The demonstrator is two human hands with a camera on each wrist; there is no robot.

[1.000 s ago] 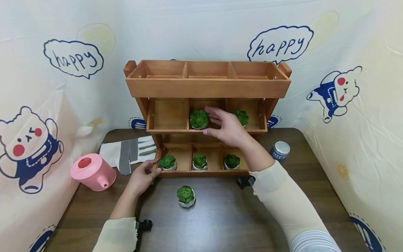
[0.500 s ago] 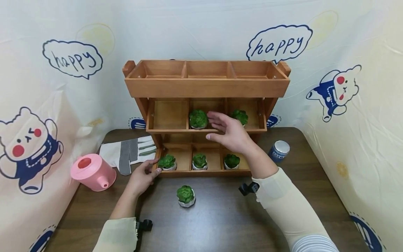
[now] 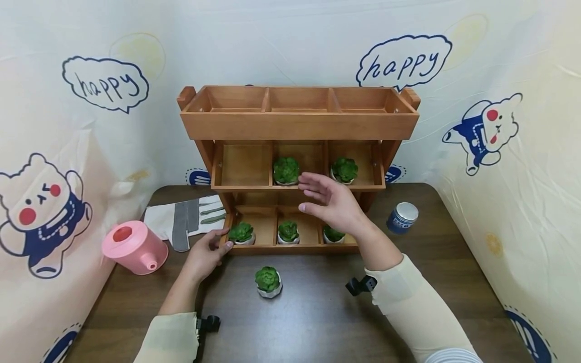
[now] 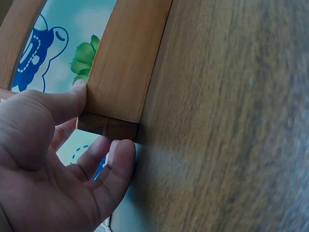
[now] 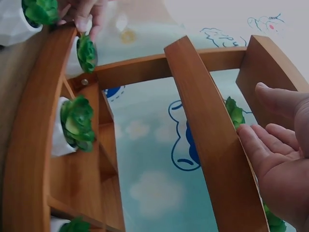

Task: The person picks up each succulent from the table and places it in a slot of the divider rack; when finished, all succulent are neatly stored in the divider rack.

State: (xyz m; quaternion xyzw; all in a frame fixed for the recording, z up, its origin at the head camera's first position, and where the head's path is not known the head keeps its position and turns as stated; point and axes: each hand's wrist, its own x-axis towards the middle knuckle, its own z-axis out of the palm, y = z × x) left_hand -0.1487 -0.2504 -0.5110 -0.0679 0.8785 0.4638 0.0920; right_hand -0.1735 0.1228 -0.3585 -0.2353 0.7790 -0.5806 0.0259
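Note:
A three-tier wooden planter shelf [image 3: 299,127] stands on the table. My left hand [image 3: 206,258] holds the bottom tier's left front corner; in the left wrist view its thumb [image 4: 72,99] lies at the board's upper edge and fingers bend around the end. My right hand [image 3: 333,202], fingers extended and holding nothing, is in front of the middle tier. Its fingertips are close to the potted succulent [image 3: 286,171] in the middle compartment. Another succulent [image 3: 345,170] sits in that tier's right compartment. Bottom-tier succulents [image 3: 241,233] fill all three compartments. One more potted succulent [image 3: 268,282] stands on the table.
A pink watering can [image 3: 135,248] and a grey-and-white glove [image 3: 183,220] lie left of the shelf. To the right stands a blue jar [image 3: 402,218] with a silver lid. A printed cloth [image 3: 281,45] hangs around the table.
My right hand has drawn back and down from the middle-tier succulent, uncovering the right one and partly covering a bottom-tier plant. The left hand stays at the corner.

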